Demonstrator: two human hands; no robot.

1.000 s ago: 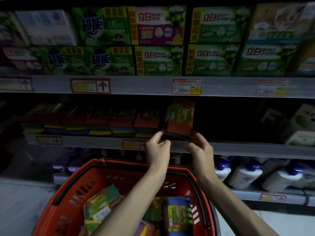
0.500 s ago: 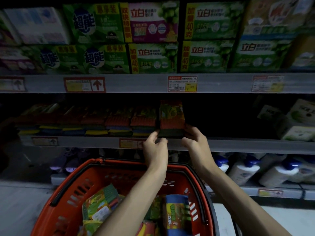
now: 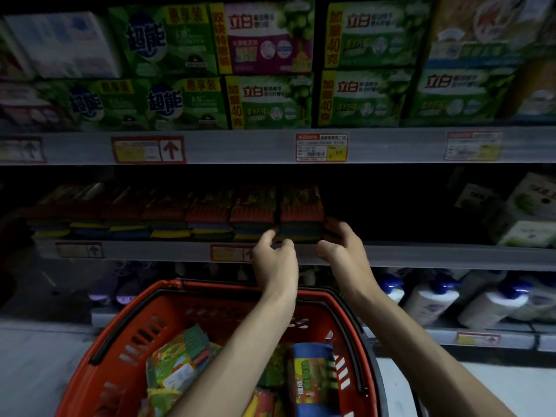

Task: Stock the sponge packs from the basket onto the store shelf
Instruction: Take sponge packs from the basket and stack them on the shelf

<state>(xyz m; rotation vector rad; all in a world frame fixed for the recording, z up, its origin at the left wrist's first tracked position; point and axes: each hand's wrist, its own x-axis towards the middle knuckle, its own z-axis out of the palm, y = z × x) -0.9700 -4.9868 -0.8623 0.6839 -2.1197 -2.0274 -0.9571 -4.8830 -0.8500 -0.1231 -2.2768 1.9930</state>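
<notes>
Closest to me there's the red basket (image 3: 99,350), with more sponge packs in it: a green-yellow one (image 3: 177,365) on the left and a blue-topped one (image 3: 313,374) on the right, print too blurry for me to read. Both arms reach over it to the middle shelf (image 3: 436,256). My left hand (image 3: 275,260) and right hand (image 3: 343,251) bracket the sponge pack (image 3: 301,212) standing at the right end of the row of packs (image 3: 168,215). Left fingers (image 3: 267,236) touch its lower left corner, right fingers (image 3: 332,225) wrap its lower right side, so both are grasping it while it sits on the shelf edge, snug against its neighbour. Above, a price tag (image 3: 321,147) shows a ¥ sign, and another tag (image 3: 148,149) has a red up arrow. The top boxes read 立白 (image 3: 270,100) with 加量40克, and 超能 (image 3: 164,99).
</notes>
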